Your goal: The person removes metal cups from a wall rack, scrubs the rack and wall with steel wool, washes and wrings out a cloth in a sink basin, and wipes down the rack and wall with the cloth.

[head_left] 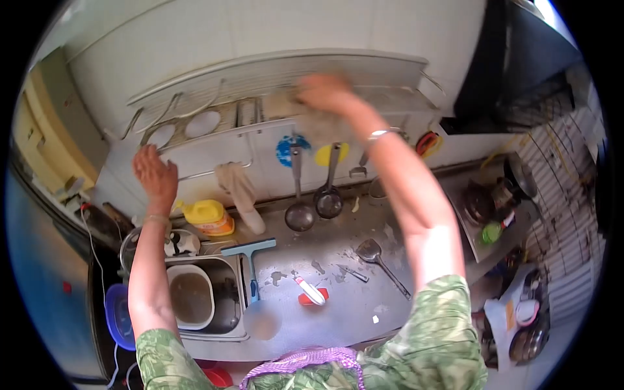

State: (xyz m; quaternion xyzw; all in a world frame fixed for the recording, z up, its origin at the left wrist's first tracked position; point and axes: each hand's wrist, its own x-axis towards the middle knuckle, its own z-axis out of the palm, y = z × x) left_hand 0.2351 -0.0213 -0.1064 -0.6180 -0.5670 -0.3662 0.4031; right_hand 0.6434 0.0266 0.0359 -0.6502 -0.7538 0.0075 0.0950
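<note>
My right hand [325, 92] is raised to the metal wall rack [383, 97] and blurred by motion. A smeared greyish-beige cloth [320, 125] hangs under its fingers. Lower on the left, my left hand [155, 174] is by the rack's left end, fingers spread and nothing visible in them. Two white round dishes [203, 123] sit in the rack near it. Below the rack hang a ladle [299, 214] and a slotted ladle [329, 200]. A beige cloth [235, 182] hangs from a rail between my hands.
The sink [227, 335] holds a white basin [211, 299] of murky water. On the steel counter [351, 325] lie a squeegee [252, 260], a spatula [370, 251], a knife [354, 273] and a red-and-white tool [311, 292]. A yellow jug [207, 218] stands behind the sink.
</note>
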